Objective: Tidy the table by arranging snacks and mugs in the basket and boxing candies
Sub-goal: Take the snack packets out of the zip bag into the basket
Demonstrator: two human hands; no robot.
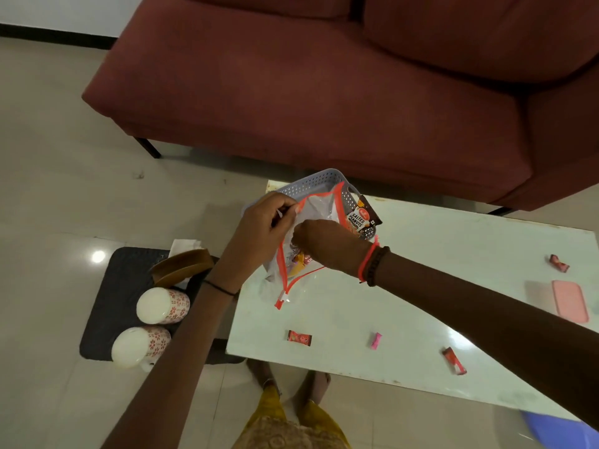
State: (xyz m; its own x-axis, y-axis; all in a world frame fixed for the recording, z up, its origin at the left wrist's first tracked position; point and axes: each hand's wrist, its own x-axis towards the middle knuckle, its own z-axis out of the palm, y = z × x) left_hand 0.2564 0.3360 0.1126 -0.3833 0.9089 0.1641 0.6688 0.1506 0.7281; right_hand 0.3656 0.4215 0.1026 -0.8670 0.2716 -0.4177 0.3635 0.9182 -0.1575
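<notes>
Left hand (262, 228) pinches the rim of a clear, orange-edged pouch (316, 207) while the right hand (324, 244) curls its fingers on the pouch's mouth, just in front of the basket (311, 184) holding a peanut packet (361, 217); four candies (299, 338) lie scattered on the table (421, 303), two mugs (163, 305) sit on a mat (107, 303) at left

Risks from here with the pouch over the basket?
1. The zip pouch looks unzipped while the left hand and right hand grip it; the snacks inside may spill.
2. The salted peanuts packet leans over the rim of the basket; a nudge could tip it out.
3. A forearm could sweep the red candy off the table, since it lies near the front edge.
</notes>
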